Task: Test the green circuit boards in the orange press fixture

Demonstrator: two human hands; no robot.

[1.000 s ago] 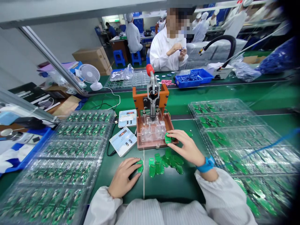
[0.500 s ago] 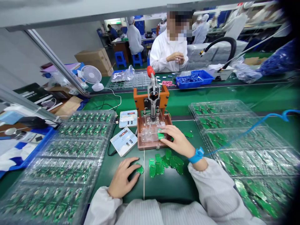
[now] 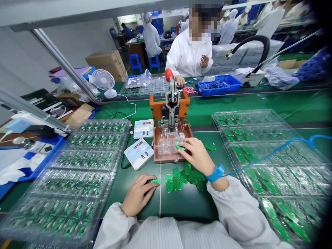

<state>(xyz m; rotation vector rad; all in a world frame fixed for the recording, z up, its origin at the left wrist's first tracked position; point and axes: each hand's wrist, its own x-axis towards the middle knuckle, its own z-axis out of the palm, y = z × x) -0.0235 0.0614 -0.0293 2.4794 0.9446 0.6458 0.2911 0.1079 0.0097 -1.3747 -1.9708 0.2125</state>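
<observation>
My left hand (image 3: pixel 138 194) is closed on a green circuit board (image 3: pixel 156 181), pinched by its edge just above the mat. With thumb and fingers, my right hand (image 3: pixel 199 156) grips another green circuit board (image 3: pixel 180 146) at the clear plastic nest of the test fixture (image 3: pixel 169 110). Whether that board is seated cannot be seen. The fixture has an orange frame and a red-knobbed toggle clamp. Between my hands, in front of the fixture, lies a loose pile of green circuit boards (image 3: pixel 178 181). A blue wrist strap (image 3: pixel 217 173) circles my right wrist.
Clear trays of boards stand left (image 3: pixel 77 166) and right (image 3: pixel 249 152). Two small display boxes (image 3: pixel 138 153) sit left of the fixture. The strap's blue cord (image 3: pixel 269 155) crosses the right tray. Across the bench, a co-worker (image 3: pixel 192 52) sits near a blue bin (image 3: pixel 219 86).
The board in my left hand has been raised and tilted from the mat. My right hand's board has turned at the nest. The co-worker's one hand has reached down to the pink parts.
</observation>
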